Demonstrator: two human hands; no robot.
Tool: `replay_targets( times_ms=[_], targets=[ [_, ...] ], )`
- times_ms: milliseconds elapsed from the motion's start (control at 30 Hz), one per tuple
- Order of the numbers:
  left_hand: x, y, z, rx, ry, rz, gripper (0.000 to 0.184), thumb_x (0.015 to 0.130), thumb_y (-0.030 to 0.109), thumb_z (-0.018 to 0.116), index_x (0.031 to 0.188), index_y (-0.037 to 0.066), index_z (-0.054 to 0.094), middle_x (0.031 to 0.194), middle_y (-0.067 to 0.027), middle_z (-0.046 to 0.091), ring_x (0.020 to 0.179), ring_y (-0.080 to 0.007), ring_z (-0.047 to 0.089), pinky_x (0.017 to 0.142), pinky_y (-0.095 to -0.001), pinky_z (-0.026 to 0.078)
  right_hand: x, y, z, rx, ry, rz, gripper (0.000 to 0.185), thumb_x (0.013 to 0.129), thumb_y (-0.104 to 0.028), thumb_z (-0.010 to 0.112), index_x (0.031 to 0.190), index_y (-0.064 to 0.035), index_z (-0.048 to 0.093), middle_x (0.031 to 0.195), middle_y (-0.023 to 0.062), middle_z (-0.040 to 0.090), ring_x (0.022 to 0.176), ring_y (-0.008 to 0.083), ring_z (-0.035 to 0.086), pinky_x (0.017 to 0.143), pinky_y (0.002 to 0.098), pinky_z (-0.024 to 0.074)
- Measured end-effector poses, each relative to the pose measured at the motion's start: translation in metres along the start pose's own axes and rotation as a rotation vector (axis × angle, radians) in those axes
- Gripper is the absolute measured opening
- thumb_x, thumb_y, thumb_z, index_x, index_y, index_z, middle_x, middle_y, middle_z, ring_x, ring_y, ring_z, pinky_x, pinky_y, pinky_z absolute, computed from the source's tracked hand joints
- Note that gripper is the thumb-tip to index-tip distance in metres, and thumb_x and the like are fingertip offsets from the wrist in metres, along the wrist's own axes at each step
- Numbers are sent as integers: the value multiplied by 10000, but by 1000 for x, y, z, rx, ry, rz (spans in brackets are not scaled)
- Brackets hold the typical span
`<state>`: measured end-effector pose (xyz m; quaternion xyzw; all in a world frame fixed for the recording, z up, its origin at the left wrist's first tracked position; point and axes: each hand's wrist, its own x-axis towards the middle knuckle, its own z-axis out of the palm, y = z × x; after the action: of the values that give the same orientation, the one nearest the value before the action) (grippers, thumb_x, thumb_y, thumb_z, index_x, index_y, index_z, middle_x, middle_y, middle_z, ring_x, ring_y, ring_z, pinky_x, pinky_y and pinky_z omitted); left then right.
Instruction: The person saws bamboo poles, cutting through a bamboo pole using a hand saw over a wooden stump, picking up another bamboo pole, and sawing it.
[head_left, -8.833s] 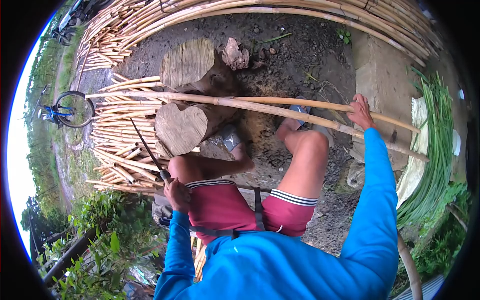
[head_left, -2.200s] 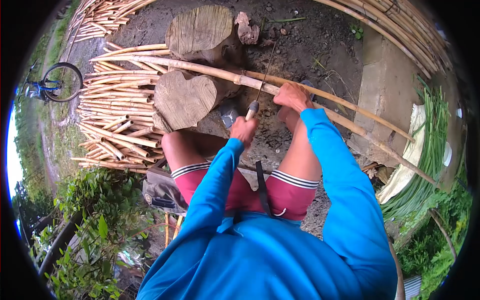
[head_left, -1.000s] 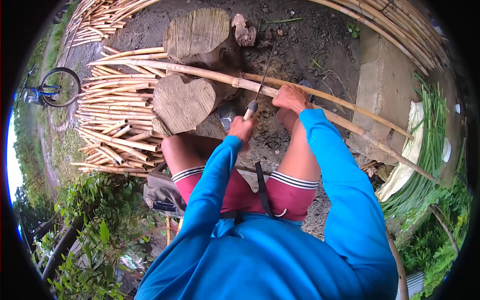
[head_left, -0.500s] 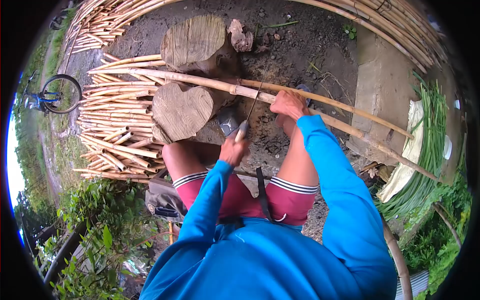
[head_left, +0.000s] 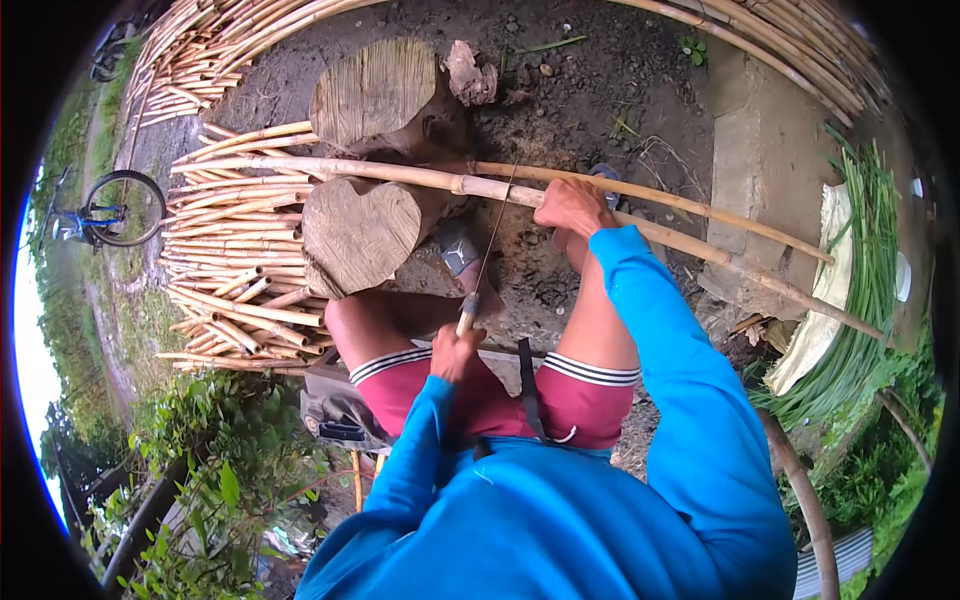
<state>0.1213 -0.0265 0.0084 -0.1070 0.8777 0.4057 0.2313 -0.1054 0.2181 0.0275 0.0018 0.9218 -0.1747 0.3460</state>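
My left hand (head_left: 456, 352) is closed around the handle of a thin-bladed saw (head_left: 488, 255). The blade points away from me, and its far part lies across a long bamboo pole (head_left: 400, 174) near a joint. My right hand (head_left: 575, 207) is wrapped round the same pole, just right of the blade. To the left, the pole passes between two cut wood stumps, a near stump (head_left: 362, 236) and a far stump (head_left: 372, 95); exactly where it rests I cannot tell. A thinner bamboo pole (head_left: 710, 211) runs behind it.
Cut bamboo pieces (head_left: 235, 245) are piled left of the stumps. More long poles (head_left: 790, 50) lie at the upper right. Long green stalks (head_left: 868, 270) lie on a pale sack (head_left: 820, 325) at right. A bicycle (head_left: 120, 210) stands far left.
My left hand has drawn the saw back towards my body, so less of the blade reaches past the pole. My right hand keeps its hold on the pole.
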Motion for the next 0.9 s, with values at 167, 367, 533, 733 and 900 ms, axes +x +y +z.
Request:
replay_targets(
  times_ms=[167,367,533,733,900],
  targets=[
    [71,74,-1,-176,-99,-362,354,798,361,602,848,14,659,772,-235,609,725,-381,625,655,-443,487,-1,-5,3,-23,61,-3,378,681,-298,639,960,-64,737,1077,208,676,1083,381,617,948,444,476],
    [9,-1,11,57,-28,-15,309,787,305,640,798,-3,646,694,-185,613,610,-311,607,569,-415,472,-2,-3,-7,18,-75,42,396,689,-282,623,990,-44,722,1162,211,646,1151,378,579,982,418,459],
    [29,25,3,-111,-63,-56,242,807,256,633,846,18,653,602,-116,561,552,-231,593,483,-387,454,-3,-7,-4,37,-56,-1,396,701,-271,614,1003,-35,716,1143,212,652,1116,373,602,966,419,471],
    [67,40,4,-81,-85,-60,325,749,297,649,855,-9,623,666,-155,585,614,-249,585,564,-397,464,-6,-3,0,-47,139,-54,384,661,-229,613,963,-18,721,995,232,685,999,376,655,894,448,507],
    [-5,27,-10,-17,-89,-102,361,760,311,622,822,-44,615,652,-150,561,647,-225,582,619,-394,465,-4,-6,3,11,-19,-6,378,686,-261,605,965,-34,717,1058,221,669,1051,376,630,918,427,490]
  ],
)
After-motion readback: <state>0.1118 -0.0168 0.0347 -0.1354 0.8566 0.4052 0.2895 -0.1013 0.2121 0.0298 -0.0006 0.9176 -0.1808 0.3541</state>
